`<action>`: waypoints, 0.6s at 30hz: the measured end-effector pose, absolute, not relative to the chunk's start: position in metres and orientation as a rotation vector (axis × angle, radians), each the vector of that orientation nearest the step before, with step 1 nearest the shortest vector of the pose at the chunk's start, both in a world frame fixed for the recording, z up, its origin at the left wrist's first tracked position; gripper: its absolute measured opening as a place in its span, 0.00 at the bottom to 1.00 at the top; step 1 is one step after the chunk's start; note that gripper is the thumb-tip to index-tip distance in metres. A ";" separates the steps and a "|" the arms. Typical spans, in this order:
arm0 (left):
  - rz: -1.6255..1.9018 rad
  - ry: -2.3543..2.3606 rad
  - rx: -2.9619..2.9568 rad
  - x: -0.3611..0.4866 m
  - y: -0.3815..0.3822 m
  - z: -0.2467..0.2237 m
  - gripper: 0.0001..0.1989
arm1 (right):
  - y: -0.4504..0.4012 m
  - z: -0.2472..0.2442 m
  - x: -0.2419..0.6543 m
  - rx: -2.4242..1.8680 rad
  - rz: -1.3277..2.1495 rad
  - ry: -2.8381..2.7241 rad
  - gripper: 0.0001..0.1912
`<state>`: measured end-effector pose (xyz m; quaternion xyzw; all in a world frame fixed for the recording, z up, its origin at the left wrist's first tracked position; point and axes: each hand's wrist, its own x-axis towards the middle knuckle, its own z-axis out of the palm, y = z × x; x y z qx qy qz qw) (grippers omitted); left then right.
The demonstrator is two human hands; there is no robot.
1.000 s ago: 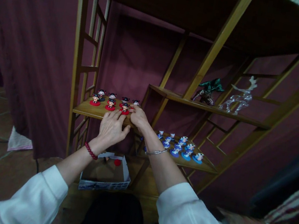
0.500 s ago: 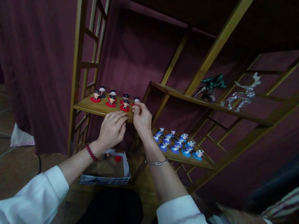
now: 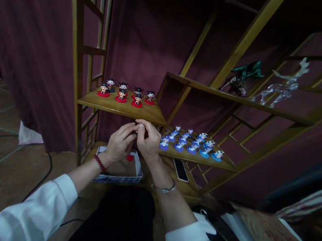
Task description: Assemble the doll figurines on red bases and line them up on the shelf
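Dark purple curtain cloth (image 3: pixel 27 53) hangs at far left, beside the brown wooden lattice side (image 3: pixel 75 32) that bounds one end of a glossy wooden shelf (image 3: pixel 110 106). On it stand seven small black-haired figurines (image 3: pixel 121 96), most on round red bases, in two close rows; any reach among them is best made from above, fingertips only, lest a knuckle tip one at the front. Just before and below the shelf's front edge, the left hand (image 3: pixel 120 142) curls, its fingertips meeting those of the right hand (image 3: pixel 149 140); whether they pinch something small, I cannot tell. Beneath sits an open white-walled cardboard box (image 3: pixel 122 179), which might catch a drop. Farther right, small blue-and-purple figurines (image 3: pixel 193 146) crowd a lower wooden shelf (image 3: pixel 228 164) near the right wrist, so that arm is better drawn straight back, where more room lies.
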<state>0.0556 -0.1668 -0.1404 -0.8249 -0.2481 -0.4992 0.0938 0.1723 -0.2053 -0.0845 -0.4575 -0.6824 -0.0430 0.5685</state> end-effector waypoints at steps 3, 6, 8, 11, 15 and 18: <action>-1.397 -0.817 -2.555 0.056 -0.162 -0.160 0.14 | -0.204 -0.108 0.173 -1.125 -0.052 -1.644 0.14; -1.180 -0.961 -2.701 0.056 -0.157 -0.184 0.13 | -0.198 -0.137 0.177 -1.259 0.030 -1.657 0.14; -0.965 -1.087 -2.796 0.057 -0.154 -0.200 0.14 | -0.193 -0.158 0.182 -1.371 0.098 -1.671 0.15; -0.641 -1.282 -2.934 0.059 -0.152 -0.223 0.17 | -0.185 -0.191 0.190 -1.545 0.253 -1.707 0.15; -0.364 -1.433 -3.057 0.062 -0.151 -0.247 0.15 | -0.176 -0.231 0.199 -1.843 0.432 -1.757 0.15; -0.219 -1.485 -3.125 0.064 -0.148 -0.264 0.13 | -0.169 -0.259 0.204 -2.015 0.543 -1.819 0.16</action>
